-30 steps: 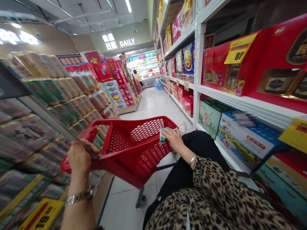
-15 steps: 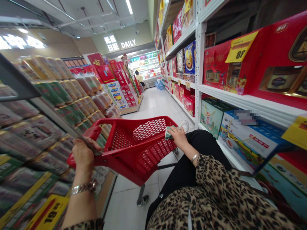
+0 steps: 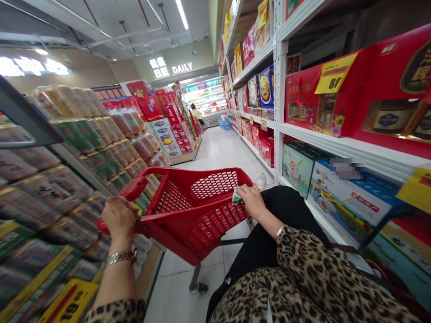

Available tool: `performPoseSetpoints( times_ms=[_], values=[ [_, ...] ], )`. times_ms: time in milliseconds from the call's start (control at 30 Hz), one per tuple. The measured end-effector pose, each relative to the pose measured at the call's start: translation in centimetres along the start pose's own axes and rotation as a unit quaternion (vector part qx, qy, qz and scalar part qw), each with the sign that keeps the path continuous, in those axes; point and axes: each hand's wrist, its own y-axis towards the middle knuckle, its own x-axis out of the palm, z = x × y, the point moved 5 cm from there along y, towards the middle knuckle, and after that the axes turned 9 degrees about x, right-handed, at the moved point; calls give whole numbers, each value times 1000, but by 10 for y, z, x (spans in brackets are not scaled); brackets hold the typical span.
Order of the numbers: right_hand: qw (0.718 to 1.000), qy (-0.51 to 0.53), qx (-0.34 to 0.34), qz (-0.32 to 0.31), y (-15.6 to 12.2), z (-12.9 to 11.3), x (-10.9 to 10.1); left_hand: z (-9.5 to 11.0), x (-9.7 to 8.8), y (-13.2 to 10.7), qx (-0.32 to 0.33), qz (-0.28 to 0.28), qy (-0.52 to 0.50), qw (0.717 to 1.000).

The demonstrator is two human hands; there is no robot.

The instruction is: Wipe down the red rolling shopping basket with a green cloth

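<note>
My left hand [image 3: 117,219] is closed around the handle [image 3: 129,190] of a red plastic shopping cart [image 3: 202,169]. My right hand [image 3: 252,202] rests at the cart's far right rim, holding a small green and white packet [image 3: 237,196] whose end pokes out from under the fingers. Past that hand, a clear plastic item [image 3: 260,181] shows by the rim. The cart's mesh basket holds nothing that I can see. My leopard-print sleeve [image 3: 299,269] and black trousers [image 3: 283,215] fill the lower right.
White shelves [image 3: 279,107] with red gift boxes and yellow price tags line the right. Stacked packaged goods [image 3: 87,152] line the left. A tiled aisle [image 3: 218,152] runs ahead to a lit display, where a person [image 3: 196,113] stands far off.
The view has rolled slightly and drifted along the aisle. The cart and both my hands sit a little further right in the frame, with the same hold on each.
</note>
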Motion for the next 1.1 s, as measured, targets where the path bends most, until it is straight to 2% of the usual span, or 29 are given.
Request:
performPoseSetpoints(
  times_ms=[167, 267, 367, 633, 700, 767, 833, 900, 1100],
  values=[
    [1000, 20, -16, 5, -6, -6, -6, 10, -3, 0, 19, 14, -6, 1000],
    [998, 39, -48, -4, -7, -26, -8, 11, 0, -2, 27, 11, 4, 1000],
    [992, 68, -102, -8, -9, -61, -10, 12, 3, -4, 18, 10, -5, 1000],
    [956, 92, -280, 2, -11, -187, -19, 7, 6, -7, 15, 3, -33, 999],
    [948, 91, -305, 14, -11, -210, -21, 4, 5, -7, 15, 6, -32, 999],
    [944, 85, -317, 25, -11, -222, -20, 2, 5, -7, 10, 6, -38, 999],
    [943, 77, -321, 31, -12, -223, -15, 2, 4, -7, 7, 1, -35, 999],
    [945, 73, -317, 33, -14, -213, -9, 5, 4, -7, 12, -5, -24, 1000],
    [960, 76, -267, 39, -15, -149, 8, 9, 1, -4, 21, -2, -15, 1000]
  ],
)
